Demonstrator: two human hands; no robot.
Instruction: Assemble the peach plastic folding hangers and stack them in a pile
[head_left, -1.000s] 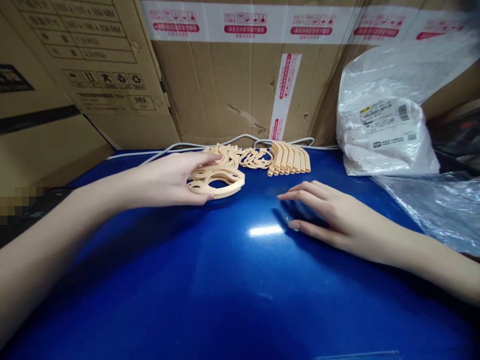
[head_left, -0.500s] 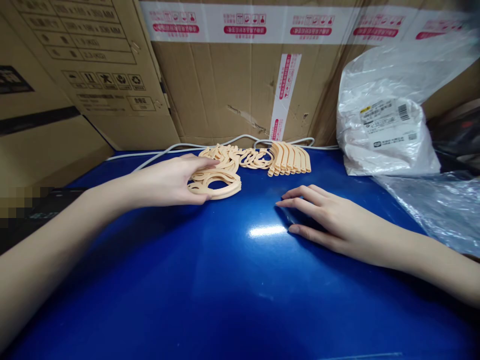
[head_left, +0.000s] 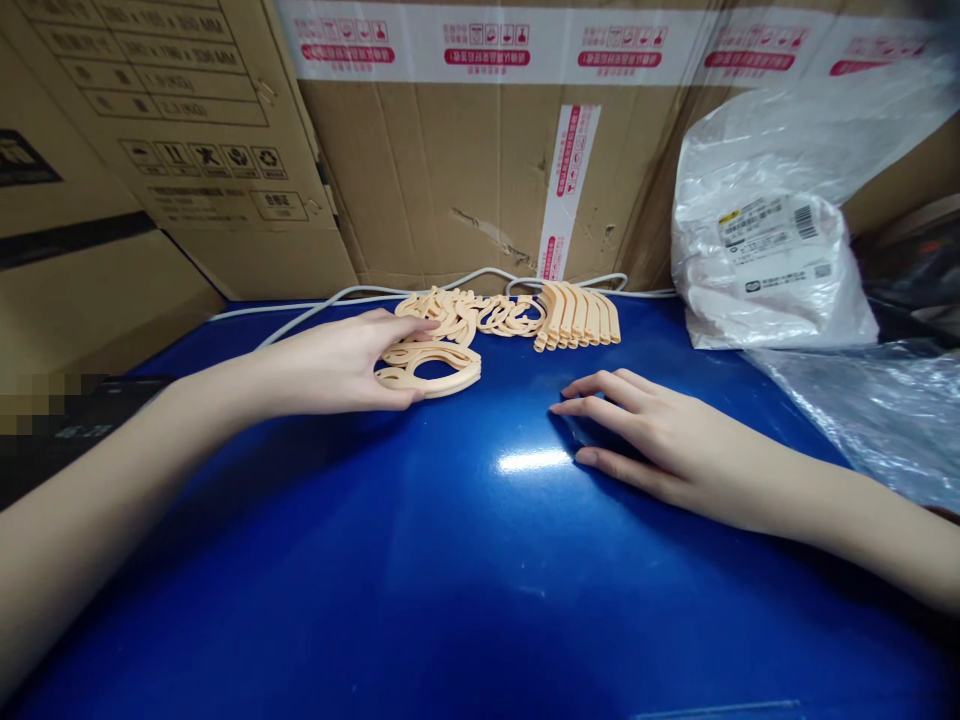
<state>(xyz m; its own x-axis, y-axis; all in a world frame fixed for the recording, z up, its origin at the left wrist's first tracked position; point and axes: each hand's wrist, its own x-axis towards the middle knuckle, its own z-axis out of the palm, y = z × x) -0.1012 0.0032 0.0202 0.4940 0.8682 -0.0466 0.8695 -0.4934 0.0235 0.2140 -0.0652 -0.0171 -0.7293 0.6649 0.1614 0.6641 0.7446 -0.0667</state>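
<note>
Cream plastic parts that look like pieces of clothes hangers lie at the back of the blue table. My left hand (head_left: 352,360) is closed around the left end of a small stack of flat hanger pieces (head_left: 459,381) with an oval opening, thumb in front and fingers behind. Past its fingertips lies a heap of similar pieces (head_left: 450,312). Hook-shaped parts (head_left: 511,318) sit right of the heap, beside a row of curved hanger arms (head_left: 581,320) laid side by side. My right hand (head_left: 652,430) rests on the table, fingers apart, holding nothing.
Cardboard boxes (head_left: 450,180) wall the blue table (head_left: 450,580) at the back and left. A white cable (head_left: 337,297) runs along the back edge. On the right stand a white plastic bag (head_left: 780,290) with a label and a clear plastic sheet (head_left: 892,410).
Both hands stay almost in place. The stack under my left hand sits slightly differently, its pieces closer together; the whole view has shifted a little.
</note>
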